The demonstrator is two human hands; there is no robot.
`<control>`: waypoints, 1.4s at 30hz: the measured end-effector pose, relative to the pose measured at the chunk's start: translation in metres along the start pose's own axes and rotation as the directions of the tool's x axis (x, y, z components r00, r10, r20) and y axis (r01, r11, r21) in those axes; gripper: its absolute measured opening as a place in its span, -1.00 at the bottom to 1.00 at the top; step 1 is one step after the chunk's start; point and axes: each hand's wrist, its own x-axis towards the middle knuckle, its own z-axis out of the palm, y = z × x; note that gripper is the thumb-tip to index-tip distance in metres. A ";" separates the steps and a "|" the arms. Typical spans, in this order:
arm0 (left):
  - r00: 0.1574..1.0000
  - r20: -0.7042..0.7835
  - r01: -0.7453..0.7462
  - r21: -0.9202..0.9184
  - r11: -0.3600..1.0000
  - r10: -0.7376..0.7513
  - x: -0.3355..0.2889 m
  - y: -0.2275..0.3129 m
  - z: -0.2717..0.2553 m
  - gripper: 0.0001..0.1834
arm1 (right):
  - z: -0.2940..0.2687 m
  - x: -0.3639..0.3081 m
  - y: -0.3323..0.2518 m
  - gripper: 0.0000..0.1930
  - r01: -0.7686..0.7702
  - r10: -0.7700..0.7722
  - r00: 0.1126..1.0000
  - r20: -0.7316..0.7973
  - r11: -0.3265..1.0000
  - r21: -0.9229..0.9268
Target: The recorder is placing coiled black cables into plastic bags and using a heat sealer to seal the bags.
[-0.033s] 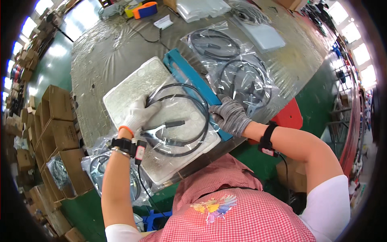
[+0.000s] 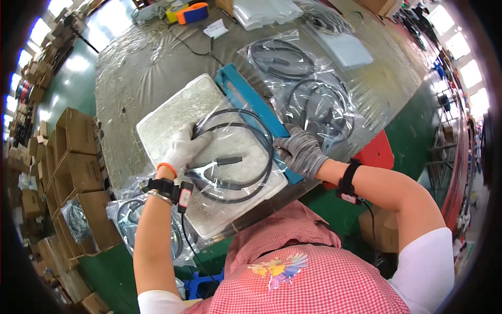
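A clear plastic bag with a coiled black cable (image 2: 271, 157) lies over a white foam board (image 2: 172, 112). A dark plug or clamp end (image 2: 230, 160) shows inside the coil. My left hand (image 2: 184, 146), in a white glove, holds the bag's left side, thumb on top. Along the board's right edge runs a long teal bag sealer (image 2: 251, 102). My right hand (image 2: 302, 153), in a grey striped glove, is closed over its near end, and the bag's right edge reaches the sealer. The fingertips of my right hand are partly hidden.
Bagged cables (image 2: 319, 107) lie right of the sealer, and more (image 2: 128, 220) sit at the table's near left edge. Flat clear bags (image 2: 345, 49) and tape rolls (image 2: 192, 13) are at the back. Cardboard boxes (image 2: 78, 172) stand left; a red stool (image 2: 377, 152) stands right.
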 end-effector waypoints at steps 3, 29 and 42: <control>0.998 0.005 0.064 0.020 0.998 -0.064 -0.003 0.006 -0.001 -0.39 | -0.002 -0.001 -0.002 -0.73 0.002 -0.002 1.000 0.022 1.000 -0.010; 0.801 -0.468 0.318 -0.197 0.928 -0.374 -0.171 0.019 -0.008 -0.56 | 0.041 -0.095 0.090 -0.59 -0.070 0.622 0.746 -0.237 0.428 0.901; 0.446 -0.394 0.554 -0.584 0.593 -0.804 -0.314 -0.185 -0.030 -0.55 | 0.072 -0.089 0.071 -0.61 -0.075 0.703 0.678 -0.215 0.357 0.931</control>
